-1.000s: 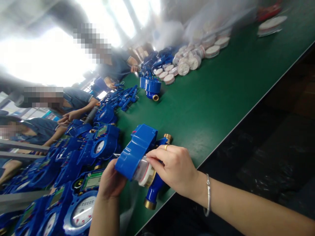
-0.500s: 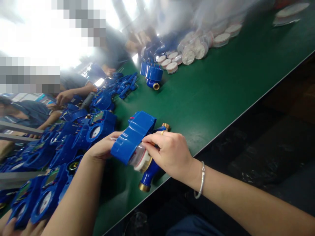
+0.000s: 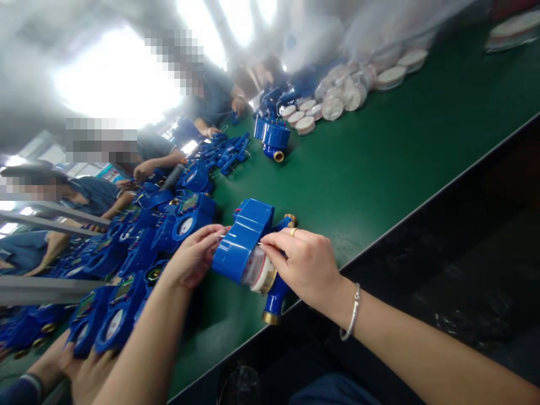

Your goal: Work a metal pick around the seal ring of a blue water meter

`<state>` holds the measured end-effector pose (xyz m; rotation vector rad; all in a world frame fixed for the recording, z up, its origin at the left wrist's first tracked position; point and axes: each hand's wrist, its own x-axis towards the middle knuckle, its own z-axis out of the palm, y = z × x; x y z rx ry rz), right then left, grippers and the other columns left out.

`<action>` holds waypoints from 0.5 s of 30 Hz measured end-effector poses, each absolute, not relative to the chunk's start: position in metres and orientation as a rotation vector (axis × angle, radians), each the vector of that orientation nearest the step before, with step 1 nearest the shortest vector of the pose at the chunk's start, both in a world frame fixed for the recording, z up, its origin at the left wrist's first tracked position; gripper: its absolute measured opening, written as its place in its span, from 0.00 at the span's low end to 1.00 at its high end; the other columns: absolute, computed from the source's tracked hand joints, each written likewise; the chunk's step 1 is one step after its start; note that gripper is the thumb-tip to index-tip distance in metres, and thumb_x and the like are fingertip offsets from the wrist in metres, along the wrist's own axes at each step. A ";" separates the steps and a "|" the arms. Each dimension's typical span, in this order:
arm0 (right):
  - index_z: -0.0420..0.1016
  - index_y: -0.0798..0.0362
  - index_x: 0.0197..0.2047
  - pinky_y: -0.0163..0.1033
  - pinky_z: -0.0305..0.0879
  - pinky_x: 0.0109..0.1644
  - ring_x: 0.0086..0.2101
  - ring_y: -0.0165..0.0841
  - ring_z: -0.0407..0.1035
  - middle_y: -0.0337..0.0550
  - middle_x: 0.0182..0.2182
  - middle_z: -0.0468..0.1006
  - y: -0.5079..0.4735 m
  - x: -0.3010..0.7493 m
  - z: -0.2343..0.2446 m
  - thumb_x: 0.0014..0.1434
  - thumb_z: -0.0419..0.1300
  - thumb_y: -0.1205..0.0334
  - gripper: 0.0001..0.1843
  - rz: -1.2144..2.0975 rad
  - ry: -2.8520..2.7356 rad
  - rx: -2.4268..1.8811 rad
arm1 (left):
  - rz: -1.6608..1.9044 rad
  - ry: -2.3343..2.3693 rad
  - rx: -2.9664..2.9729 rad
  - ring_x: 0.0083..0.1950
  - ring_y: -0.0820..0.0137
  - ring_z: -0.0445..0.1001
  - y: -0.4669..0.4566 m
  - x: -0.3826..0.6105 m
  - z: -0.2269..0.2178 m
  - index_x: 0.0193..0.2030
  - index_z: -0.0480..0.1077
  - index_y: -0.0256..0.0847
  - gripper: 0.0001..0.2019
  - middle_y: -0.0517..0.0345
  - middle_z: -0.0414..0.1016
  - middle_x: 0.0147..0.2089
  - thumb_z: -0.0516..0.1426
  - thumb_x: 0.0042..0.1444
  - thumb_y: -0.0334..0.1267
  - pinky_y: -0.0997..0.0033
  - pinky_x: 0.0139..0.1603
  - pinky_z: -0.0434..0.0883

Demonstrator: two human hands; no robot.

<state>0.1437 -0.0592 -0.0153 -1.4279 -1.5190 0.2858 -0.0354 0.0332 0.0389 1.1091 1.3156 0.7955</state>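
Observation:
A blue water meter point(image 3: 250, 242) with brass end fittings lies near the front edge of the green table point(image 3: 379, 152). Its blue cover sits tilted over a clear round register. My right hand point(image 3: 304, 266), wearing a ring and a wrist bracelet, grips the meter at the register from the right. My left hand point(image 3: 193, 260) holds the left side of the blue cover with its fingertips.
Many assembled blue meters point(image 3: 177, 225) crowd the table's left side. Another blue meter point(image 3: 273, 138) and several white round registers point(image 3: 333, 104) lie farther back. Other people sit along the left side; someone's hand point(image 3: 86, 374) rests at bottom left. The table edge drops off on the right.
My left hand moved from under the cover's lower end up to its left side. The view swung slightly; the meter stays in both hands.

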 end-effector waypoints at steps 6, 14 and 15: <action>0.77 0.53 0.40 0.37 0.62 0.37 0.34 0.35 0.73 0.41 0.34 0.79 -0.062 0.133 -0.025 0.64 0.59 0.67 0.05 0.199 -1.521 -1.382 | 1.285 1.123 0.814 0.44 0.67 0.75 -0.044 -0.007 -0.007 0.53 0.65 0.44 0.30 0.53 0.75 0.48 0.66 0.46 0.54 0.72 0.41 0.73; 0.74 0.54 0.45 0.35 0.70 0.33 0.30 0.32 0.75 0.41 0.32 0.79 -0.115 0.198 -0.040 0.72 0.43 0.62 0.19 -0.101 -1.851 -1.389 | 1.399 1.241 1.217 0.41 0.64 0.75 -0.046 0.010 -0.005 0.45 0.70 0.45 0.34 0.56 0.74 0.43 0.74 0.27 0.42 0.71 0.41 0.72; 0.74 0.51 0.44 0.33 0.71 0.35 0.32 0.31 0.76 0.40 0.34 0.80 -0.129 0.215 -0.047 0.72 0.44 0.63 0.17 -0.212 -1.892 -1.383 | 1.414 1.239 1.245 0.42 0.62 0.76 -0.049 0.010 -0.007 0.43 0.71 0.46 0.33 0.55 0.74 0.43 0.75 0.25 0.42 0.70 0.42 0.72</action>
